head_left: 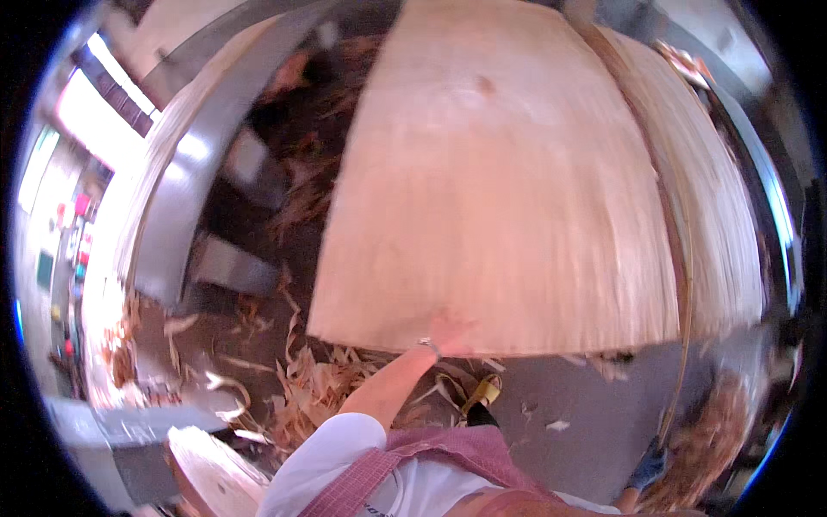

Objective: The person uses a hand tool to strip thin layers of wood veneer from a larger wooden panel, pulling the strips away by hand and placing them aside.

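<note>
A large pale sheet of wood veneer (508, 215) lies in front of me, on what looks like a stack. My bare left hand (452, 334), with a band at the wrist, rests at the near edge of this sheet. Its fingers look stretched out over the surface, though slightly blurred. Low on the right, my right hand (650, 465) wears a dark bluish glove and is closed round the lower end of a long thin stick (683, 345). The stick runs up along the sheet's right edge, beside a second pile of veneer (715, 198).
Torn veneer scraps (314, 379) litter the floor left of my feet. Grey metal parts (194, 181) stand along the left, with dark debris beside them. A cut log or wood piece (215, 470) sits at lower left. More shavings (711, 439) are heaped at lower right.
</note>
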A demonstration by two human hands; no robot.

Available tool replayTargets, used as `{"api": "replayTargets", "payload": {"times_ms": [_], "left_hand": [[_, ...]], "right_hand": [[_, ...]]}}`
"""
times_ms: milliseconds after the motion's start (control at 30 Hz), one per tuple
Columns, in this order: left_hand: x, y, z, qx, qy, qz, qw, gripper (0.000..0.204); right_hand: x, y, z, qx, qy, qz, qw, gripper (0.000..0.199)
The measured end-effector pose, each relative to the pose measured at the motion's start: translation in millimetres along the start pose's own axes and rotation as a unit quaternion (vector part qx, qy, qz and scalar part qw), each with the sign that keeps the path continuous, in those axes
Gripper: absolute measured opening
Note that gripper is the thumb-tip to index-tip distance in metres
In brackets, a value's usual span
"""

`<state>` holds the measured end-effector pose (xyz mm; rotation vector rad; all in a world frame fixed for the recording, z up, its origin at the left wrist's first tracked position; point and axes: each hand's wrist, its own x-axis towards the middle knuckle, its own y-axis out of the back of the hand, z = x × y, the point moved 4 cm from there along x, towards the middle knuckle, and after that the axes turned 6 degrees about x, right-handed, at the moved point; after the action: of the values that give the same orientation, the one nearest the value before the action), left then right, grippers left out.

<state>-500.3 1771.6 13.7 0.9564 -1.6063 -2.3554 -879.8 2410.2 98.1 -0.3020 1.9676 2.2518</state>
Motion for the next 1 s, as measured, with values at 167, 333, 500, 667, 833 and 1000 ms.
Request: {"api": "replayTargets", "payload": {"times_ms": [167, 333, 500, 667, 833, 1000], "left_hand": [[-168.2, 99.0, -72.7, -0.345, -0.070, 0.315, 0.882, 0.013], [-471.8, 267.5, -180.4, -0.355, -0.196, 0.576, 0.710, 0.023], [-675.5, 334.9, -246.8, -0.410, -0.344, 0.513, 0.670, 0.039], [-783.2, 301.6, -385.5, -0.428, -0.304, 0.582, 0.621, 0.048], [-857.8, 291.5, -555.2, -0.405, -0.271, 0.543, 0.684, 0.051], [-946.8, 311.0, -706.5, -0.423, -0.311, 0.497, 0.691, 0.063]], "right_hand": [[-129.1, -3.2, -258.0, 0.114, 0.311, 0.197, 0.923, 0.034], [-284.0, -101.8, -508.4, 0.521, 0.223, -0.090, 0.819, 0.030], [-492.0, -124.6, -709.3, 0.546, 0.294, -0.253, 0.743, 0.036], [-742.3, -133.8, -891.8, 0.514, 0.388, -0.369, 0.670, 0.038], [-976.7, -167.9, -1047.8, 0.510, 0.420, -0.465, 0.590, 0.040], [-1194.7, -174.6, -1148.5, 0.505, 0.343, -0.584, 0.536, 0.037]]}}
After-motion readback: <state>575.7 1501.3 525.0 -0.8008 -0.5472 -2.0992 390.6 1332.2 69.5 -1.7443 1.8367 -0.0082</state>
